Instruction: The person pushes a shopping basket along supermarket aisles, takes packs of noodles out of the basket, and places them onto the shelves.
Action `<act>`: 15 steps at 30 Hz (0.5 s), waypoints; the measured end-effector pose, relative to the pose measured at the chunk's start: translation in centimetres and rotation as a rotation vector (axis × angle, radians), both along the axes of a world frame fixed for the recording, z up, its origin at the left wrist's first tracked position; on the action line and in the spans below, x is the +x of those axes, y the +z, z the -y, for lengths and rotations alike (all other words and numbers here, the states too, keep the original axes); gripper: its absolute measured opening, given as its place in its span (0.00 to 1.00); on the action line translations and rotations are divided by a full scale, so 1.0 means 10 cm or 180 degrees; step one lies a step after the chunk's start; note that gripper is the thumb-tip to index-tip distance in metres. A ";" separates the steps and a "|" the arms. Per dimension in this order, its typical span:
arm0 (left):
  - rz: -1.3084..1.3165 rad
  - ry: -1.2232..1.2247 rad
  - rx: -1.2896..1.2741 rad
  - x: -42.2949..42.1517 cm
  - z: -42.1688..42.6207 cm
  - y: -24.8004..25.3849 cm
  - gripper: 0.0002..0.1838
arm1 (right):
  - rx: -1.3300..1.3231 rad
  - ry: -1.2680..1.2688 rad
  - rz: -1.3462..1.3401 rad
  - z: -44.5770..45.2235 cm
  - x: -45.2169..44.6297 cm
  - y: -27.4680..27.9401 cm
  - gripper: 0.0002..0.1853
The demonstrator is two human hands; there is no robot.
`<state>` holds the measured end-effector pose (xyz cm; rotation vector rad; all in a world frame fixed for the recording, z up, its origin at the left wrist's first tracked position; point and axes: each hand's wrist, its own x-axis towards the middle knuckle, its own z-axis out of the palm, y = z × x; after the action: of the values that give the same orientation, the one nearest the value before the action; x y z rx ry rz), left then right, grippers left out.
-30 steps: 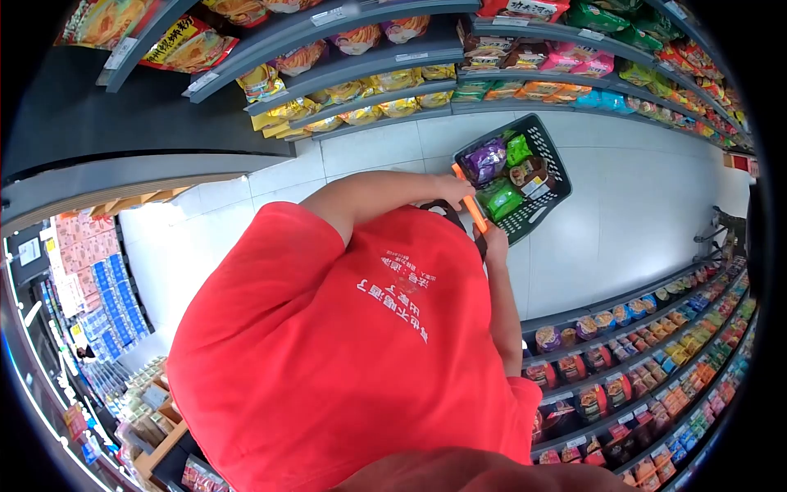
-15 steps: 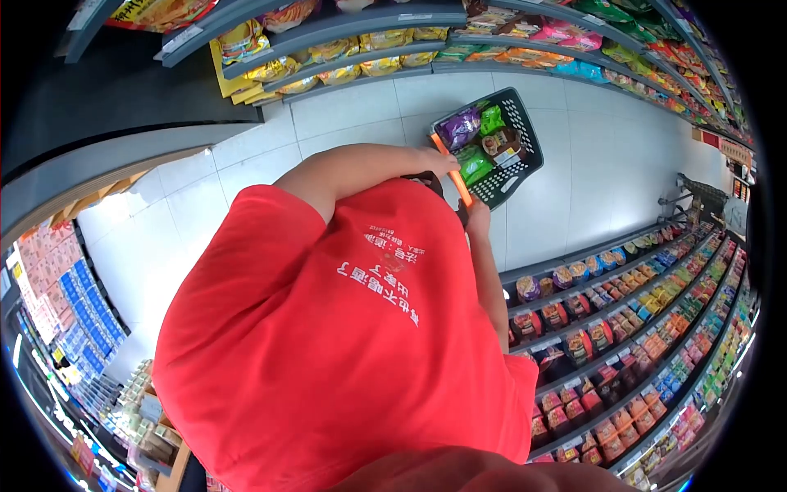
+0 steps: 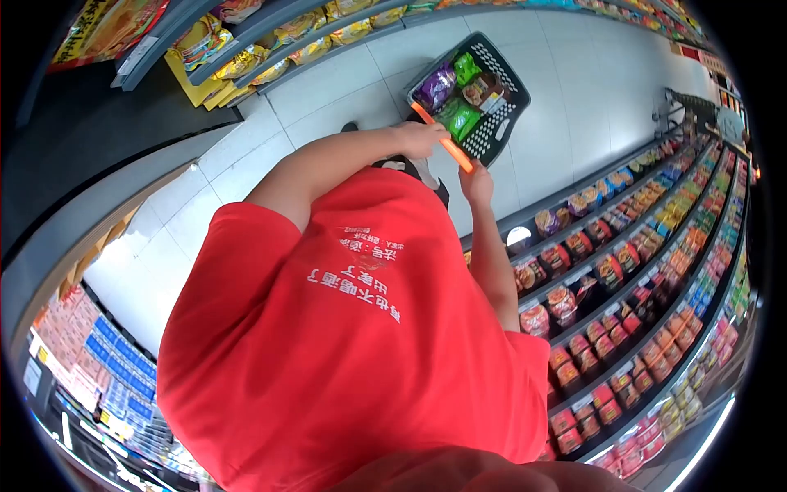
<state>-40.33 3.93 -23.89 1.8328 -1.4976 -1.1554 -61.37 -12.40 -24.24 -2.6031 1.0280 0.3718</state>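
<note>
Several stacks of pink boxes (image 3: 67,328) and blue boxes (image 3: 115,357) near left, packed tight, so they probably brace each other. Far left: yellow packets (image 3: 246,62) lined up along a shelf edge, likely for easy picking.

Center: left hand (image 3: 420,139) on the orange handle (image 3: 456,155), fingers curled over the bar toward its middle. Right hand (image 3: 475,182) is at the bar's right, near end, fingers closed around it; exact thumb placement: can't tell. Spaced grips likely limit twist and share the load.

Basket (image 3: 502,69) sits far side of both hands, ahead of the red shirt (image 3: 352,344), open top up so the contents stay in. Can't tell if its base touches the floor (image 3: 566,115). Inside, left to right: purple bag (image 3: 436,84), two green bags, a brown tub (image 3: 475,92). All bunched toward the handle side, which probably keeps weight close to the grip.

Right: cups and bowls (image 3: 574,244) in stepped rows, likely so each row shows.
</note>
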 end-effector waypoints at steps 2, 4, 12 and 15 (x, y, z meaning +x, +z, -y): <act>-0.0033 0.0057 0.0000 -0.02 -0.04 0.05 0.33 | 0.0004 -0.0053 -0.0161 0.00 0.02 0.01 0.16; 0.0018 -0.0042 0.0038 -0.01 -0.05 0.10 0.32 | 0.0087 -0.0109 -0.0257 -0.05 0.06 0.10 0.17; 0.0116 -0.0252 0.0008 0.06 -0.03 0.11 0.31 | 0.0012 -0.0216 -0.0358 -0.10 0.04 0.08 0.17; 0.0209 -0.0313 -0.0186 0.09 -0.02 0.06 0.33 | 0.0032 -0.0250 -0.0439 -0.11 0.04 0.08 0.18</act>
<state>-39.44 4.16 -23.25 1.7916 -1.6574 -1.0938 -61.00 -11.34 -23.42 -2.5488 1.1662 0.5422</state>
